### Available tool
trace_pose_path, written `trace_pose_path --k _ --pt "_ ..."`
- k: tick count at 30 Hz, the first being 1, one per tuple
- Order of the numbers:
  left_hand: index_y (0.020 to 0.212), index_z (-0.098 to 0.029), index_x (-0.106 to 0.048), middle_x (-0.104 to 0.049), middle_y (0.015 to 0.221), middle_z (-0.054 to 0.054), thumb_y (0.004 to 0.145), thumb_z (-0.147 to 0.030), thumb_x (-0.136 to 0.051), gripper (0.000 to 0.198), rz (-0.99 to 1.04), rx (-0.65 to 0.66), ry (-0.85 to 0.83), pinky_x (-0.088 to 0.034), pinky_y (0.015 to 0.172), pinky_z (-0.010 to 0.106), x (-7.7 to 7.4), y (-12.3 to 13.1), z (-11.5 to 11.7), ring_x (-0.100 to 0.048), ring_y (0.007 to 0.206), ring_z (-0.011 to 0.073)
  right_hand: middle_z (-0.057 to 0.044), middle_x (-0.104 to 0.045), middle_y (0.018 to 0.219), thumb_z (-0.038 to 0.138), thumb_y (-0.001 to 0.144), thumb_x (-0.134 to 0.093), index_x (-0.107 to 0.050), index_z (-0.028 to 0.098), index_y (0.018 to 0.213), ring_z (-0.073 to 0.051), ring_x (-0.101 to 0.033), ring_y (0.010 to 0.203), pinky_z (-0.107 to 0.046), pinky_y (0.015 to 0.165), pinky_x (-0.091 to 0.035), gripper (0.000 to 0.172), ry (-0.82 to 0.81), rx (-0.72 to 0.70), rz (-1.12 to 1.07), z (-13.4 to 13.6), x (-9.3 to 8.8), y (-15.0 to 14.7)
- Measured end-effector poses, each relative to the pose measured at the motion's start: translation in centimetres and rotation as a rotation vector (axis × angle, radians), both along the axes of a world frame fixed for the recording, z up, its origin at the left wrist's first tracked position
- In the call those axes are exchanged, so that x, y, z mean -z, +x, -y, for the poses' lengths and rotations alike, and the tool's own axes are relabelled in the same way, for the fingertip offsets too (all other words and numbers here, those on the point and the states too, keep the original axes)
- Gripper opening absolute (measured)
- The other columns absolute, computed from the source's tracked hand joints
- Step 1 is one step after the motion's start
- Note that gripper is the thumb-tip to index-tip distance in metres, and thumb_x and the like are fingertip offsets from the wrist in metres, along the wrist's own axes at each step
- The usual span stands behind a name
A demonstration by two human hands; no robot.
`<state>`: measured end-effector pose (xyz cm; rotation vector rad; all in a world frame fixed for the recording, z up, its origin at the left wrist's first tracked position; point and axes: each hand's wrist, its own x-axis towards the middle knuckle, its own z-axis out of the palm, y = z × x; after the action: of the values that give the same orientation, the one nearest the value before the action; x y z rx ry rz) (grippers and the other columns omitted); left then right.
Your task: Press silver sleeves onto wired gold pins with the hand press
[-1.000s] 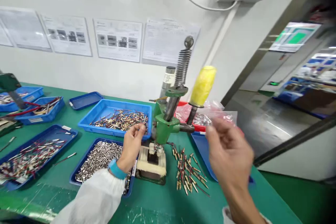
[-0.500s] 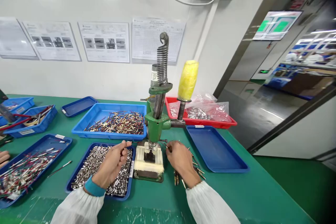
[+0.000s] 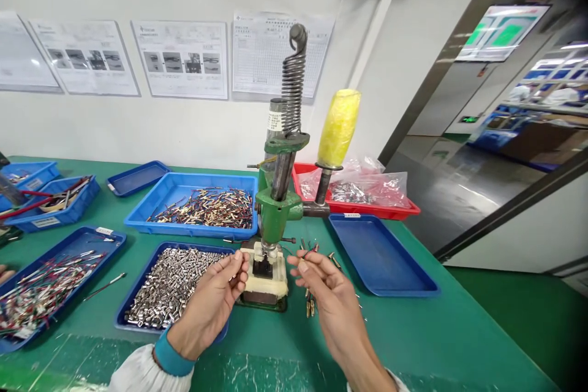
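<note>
My left hand (image 3: 209, 300) is closed in a pinch over the right edge of a blue tray of small metal sleeves (image 3: 168, 285); what its fingertips hold is too small to make out. On the other side of the hand press (image 3: 275, 214), my right hand (image 3: 331, 300) pinches a thin dark wire (image 3: 307, 253) between thumb and fingers. Both sets of fingertips are near the press's pale base (image 3: 261, 286), one on each side. Several brass-tipped wire pieces (image 3: 310, 306) lie on the table behind and beside my right hand, partly hidden by it.
A yellow-wrapped lever handle (image 3: 339, 128) sticks up from the press. Behind stand a light blue tray of wired connectors (image 3: 151, 228) and a red tray with plastic bags (image 3: 404, 213). A dark blue tray (image 3: 386, 257) lies right; another, holding wires (image 3: 50, 288), lies left. Another person's fingers (image 3: 5, 274) show at the left edge.
My left hand has moved right, towards the press base. My right hand has turned and its fingers have spread somewhat, so the wire in its pinch now shows. The whole view has shifted slightly.
</note>
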<state>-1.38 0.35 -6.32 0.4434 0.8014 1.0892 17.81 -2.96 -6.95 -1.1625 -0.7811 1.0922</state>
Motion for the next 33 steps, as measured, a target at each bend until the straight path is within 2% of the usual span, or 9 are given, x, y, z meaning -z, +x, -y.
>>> trace_pose_path --k 3,7,11,14,20,25,31,33 --pt "0.083 -0.009 -0.073 -0.06 0.075 0.001 0.068 -0.034 -0.089 0.033 -0.026 -0.009 0.03 -0.044 0.05 0.012 0.4 0.5 0.5 -0.047 0.057 0.0038 -0.004 -0.071 0.085 0.045 0.068 -0.084 -0.071 0.019 0.085 -0.016 -0.061 0.075 -0.025 0.065 -0.049 0.033 0.068 0.005 -0.012 0.8 -0.5 -1.6" --pt "0.082 -0.009 -0.072 -0.057 0.075 -0.001 0.06 -0.048 -0.091 0.048 -0.067 -0.011 0.068 -0.035 0.043 0.012 0.6 1.0 0.9 -0.037 0.052 0.0017 0.0 -0.065 0.075 0.044 0.075 -0.079 -0.07 0.019 0.087 -0.011 -0.055 0.064 -0.022 0.06 -0.045 0.029 0.111 -0.016 0.026 1.3 -0.2 -3.2" --pt "0.081 -0.01 -0.071 -0.054 0.071 -0.003 0.056 -0.051 -0.091 0.052 -0.062 0.004 0.074 -0.031 0.041 0.013 0.3 1.4 1.2 -0.03 0.049 0.0008 -0.003 -0.068 0.08 0.042 0.078 -0.076 -0.068 0.018 0.087 -0.014 -0.059 0.069 -0.023 0.063 -0.048 0.027 0.132 -0.052 0.089 1.5 0.0 -4.1" --pt "0.078 -0.01 -0.071 -0.05 0.065 -0.005 0.056 -0.049 -0.092 0.05 -0.028 0.025 0.061 -0.03 0.041 0.013 0.2 1.8 1.4 -0.028 0.047 0.0011 -0.002 -0.069 0.075 0.039 0.079 -0.076 -0.067 0.018 0.084 -0.013 -0.061 0.067 -0.023 0.063 -0.049 0.023 0.168 -0.065 0.093 1.6 0.0 -4.9" --pt "0.073 -0.011 -0.072 -0.049 0.059 -0.006 0.06 -0.036 -0.094 0.036 0.059 0.001 0.039 -0.035 0.044 0.012 -0.2 2.5 2.1 -0.033 0.048 0.0016 -0.004 -0.073 0.081 0.035 0.081 -0.075 -0.069 0.018 0.085 -0.015 -0.067 0.075 -0.025 0.072 -0.052 0.019 0.182 -0.092 0.045 1.8 0.5 -6.1" --pt "0.082 -0.013 -0.078 -0.057 0.065 -0.003 0.058 -0.034 -0.095 0.036 0.075 -0.058 0.032 -0.041 0.05 0.011 -0.7 3.1 2.7 -0.039 0.05 0.0025 -0.004 -0.075 0.084 0.036 0.081 -0.076 -0.07 0.018 0.085 -0.015 -0.068 0.075 -0.026 0.072 -0.053 0.019 0.177 -0.081 -0.023 1.8 1.0 -6.5" --pt "0.09 -0.017 -0.081 -0.063 0.066 0.0 0.071 -0.042 -0.086 0.032 -0.089 -0.058 0.196 -0.046 0.059 0.016 -0.3 3.1 3.1 -0.047 0.057 0.0068 -0.004 -0.075 0.081 0.037 0.078 -0.08 -0.07 0.018 0.086 -0.014 -0.069 0.074 -0.023 0.071 -0.054 0.023 0.162 -0.052 -0.095 2.0 1.2 -6.6" --pt "0.092 -0.017 -0.081 -0.068 0.073 0.003 0.071 -0.042 -0.085 0.032 -0.15 -0.035 0.249 -0.048 0.066 0.02 0.0 2.8 3.0 -0.054 0.066 0.0105 -0.003 -0.075 0.079 0.037 0.077 -0.08 -0.069 0.017 0.085 -0.013 -0.068 0.071 -0.023 0.069 -0.054 0.024 0.162 -0.057 -0.116 2.1 1.0 -6.6"
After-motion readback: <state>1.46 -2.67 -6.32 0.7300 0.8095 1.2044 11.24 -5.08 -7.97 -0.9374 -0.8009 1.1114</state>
